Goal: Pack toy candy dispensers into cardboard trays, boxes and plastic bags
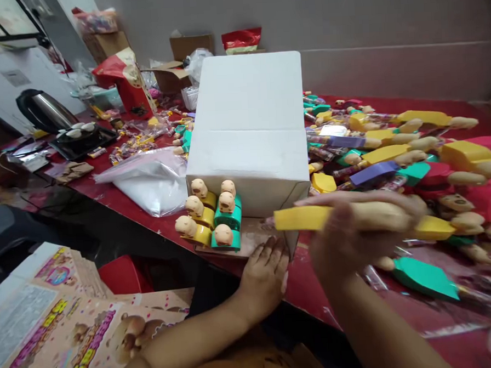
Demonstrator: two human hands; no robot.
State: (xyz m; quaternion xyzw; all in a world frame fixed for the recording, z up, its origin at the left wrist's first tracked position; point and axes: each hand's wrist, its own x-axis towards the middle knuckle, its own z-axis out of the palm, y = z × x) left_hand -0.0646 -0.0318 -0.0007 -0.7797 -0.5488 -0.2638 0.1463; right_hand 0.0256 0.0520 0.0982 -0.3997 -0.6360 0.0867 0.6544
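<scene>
A white box (249, 145) stands at the centre, with a pinkish cardboard tray (252, 233) at its near side. Two columns of toys with beige animal heads, yellow ones (204, 216) and green ones (231, 217), stand upright in the tray's left part. My left hand (266, 271) lies flat at the tray's near right edge, fingers stretched forward, holding nothing. Right of the box, my right hand (355, 238) grips a yellow toy (303, 218) with a beige end. The toy is held level, its yellow end pointing left toward the tray; motion blurs it slightly.
Many coloured toys (381, 155) cover the red table (135, 209) on the right. A plastic bag (155, 180) lies left of the box; beyond are a red pouch (129, 83) and a kettle (46, 109). Printed cardboard sheets (84, 330) are stacked at lower left, beside a red stool (124, 275).
</scene>
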